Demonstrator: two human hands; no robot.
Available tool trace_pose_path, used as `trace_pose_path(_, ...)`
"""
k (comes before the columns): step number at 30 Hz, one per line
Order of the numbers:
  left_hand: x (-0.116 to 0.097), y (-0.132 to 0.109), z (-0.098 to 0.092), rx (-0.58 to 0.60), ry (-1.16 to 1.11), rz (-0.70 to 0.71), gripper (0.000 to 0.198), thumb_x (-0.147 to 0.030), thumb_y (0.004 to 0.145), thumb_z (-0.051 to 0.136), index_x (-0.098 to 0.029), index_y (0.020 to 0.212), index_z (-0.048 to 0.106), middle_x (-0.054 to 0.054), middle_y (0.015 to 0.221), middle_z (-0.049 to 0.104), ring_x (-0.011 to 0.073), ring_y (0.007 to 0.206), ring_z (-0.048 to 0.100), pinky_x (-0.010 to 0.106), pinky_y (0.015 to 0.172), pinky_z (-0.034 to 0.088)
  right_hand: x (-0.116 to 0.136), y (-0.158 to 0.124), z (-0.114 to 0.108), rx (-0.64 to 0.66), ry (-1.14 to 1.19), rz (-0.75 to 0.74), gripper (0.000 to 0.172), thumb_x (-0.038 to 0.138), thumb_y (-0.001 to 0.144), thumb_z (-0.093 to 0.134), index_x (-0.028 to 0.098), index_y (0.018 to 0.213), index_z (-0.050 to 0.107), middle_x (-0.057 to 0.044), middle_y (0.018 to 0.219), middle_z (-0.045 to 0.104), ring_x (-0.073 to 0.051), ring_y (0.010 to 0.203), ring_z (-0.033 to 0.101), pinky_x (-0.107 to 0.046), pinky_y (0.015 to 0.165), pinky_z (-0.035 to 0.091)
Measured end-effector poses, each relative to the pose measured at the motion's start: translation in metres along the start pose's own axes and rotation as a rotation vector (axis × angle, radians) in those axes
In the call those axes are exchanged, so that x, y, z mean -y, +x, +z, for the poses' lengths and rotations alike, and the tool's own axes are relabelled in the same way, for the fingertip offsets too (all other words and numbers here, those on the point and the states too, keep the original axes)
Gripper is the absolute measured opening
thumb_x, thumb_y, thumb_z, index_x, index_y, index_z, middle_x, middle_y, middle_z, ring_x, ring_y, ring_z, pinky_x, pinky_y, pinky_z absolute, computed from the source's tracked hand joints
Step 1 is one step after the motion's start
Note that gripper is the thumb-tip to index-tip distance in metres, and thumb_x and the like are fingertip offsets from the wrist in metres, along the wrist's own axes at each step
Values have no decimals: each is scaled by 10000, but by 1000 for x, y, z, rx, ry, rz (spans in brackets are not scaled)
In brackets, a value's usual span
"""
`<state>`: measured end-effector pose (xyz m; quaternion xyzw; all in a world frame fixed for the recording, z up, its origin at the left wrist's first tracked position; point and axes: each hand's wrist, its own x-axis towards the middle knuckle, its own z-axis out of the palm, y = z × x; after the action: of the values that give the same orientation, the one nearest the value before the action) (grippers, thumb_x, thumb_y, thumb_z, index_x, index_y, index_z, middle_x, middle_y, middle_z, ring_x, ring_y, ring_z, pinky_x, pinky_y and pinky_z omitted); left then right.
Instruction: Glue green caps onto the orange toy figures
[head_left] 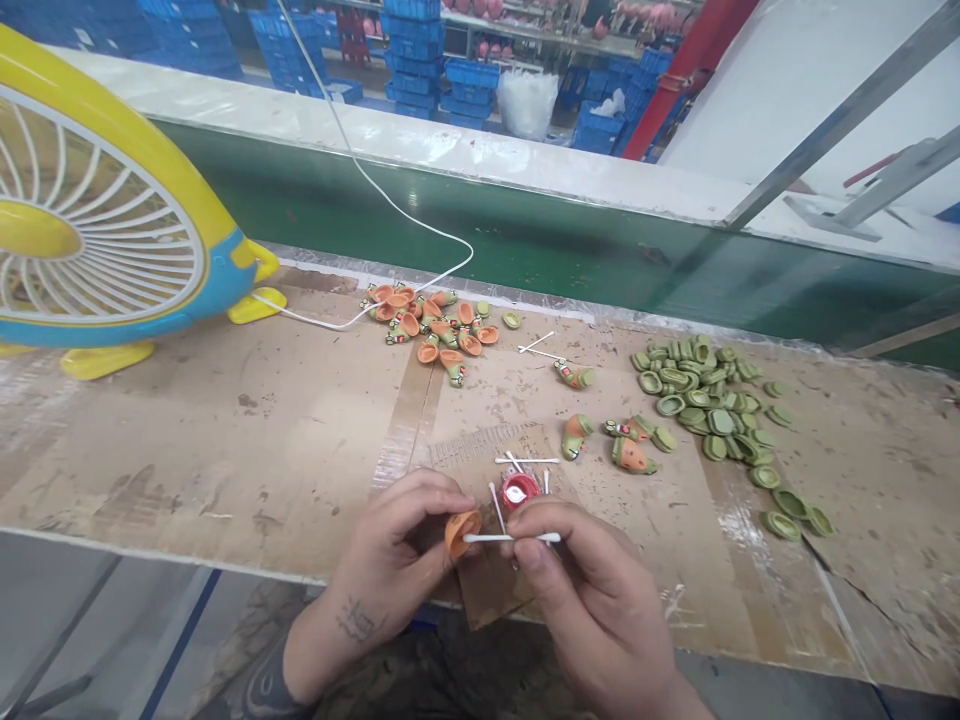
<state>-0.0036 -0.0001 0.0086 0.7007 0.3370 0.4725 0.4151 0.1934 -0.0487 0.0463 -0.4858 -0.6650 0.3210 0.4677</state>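
My left hand (390, 570) pinches a small orange cup-shaped toy part (462, 531) near the table's front edge. My right hand (592, 600) grips a white cotton swab (510, 538) held level, its left tip at the orange part. Just beyond the hands sits a small red cap (520, 490) with something white in it, on a piece of cardboard (480, 450), with a few loose swabs (525, 461) around it.
A heap of orange parts (431, 325) lies at the back centre, a heap of green caps (709, 400) to the right, and a few joined orange-green pieces (626, 445) between. A yellow-blue fan (97, 220) with a white cable (390, 200) stands left. A green conveyor belt (525, 230) runs behind.
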Motion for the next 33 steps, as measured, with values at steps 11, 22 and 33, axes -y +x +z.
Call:
trace_pose_path(11,1,-5,0,11,-16,-85,322,-91,856,781,-291,1107,745,3,969,741,122,871,717,194,785,588,-6,-1,-12,-69,-76,14,119,187,1032,562,277,1035,638,29,892,687,-123,807,663,-228,731,522)
trace_pose_path(22,2,-7,2,-45,-115,-206,306,-105,825,814,-268,1081,774,32,1001,756,151,885,746,216,787,634,-30,14,-23,35,-375,-7,154,172,1025,553,232,993,691,-30,970,759,-176,902,708,-283,798,532)
trace_pose_path(33,-1,-4,0,-21,-44,-180,270,-92,847,773,-257,1060,763,26,994,764,147,910,740,208,791,627,-25,6,-26,-83,-214,56,114,211,1023,588,261,995,686,7,877,734,-159,794,679,-252,731,530)
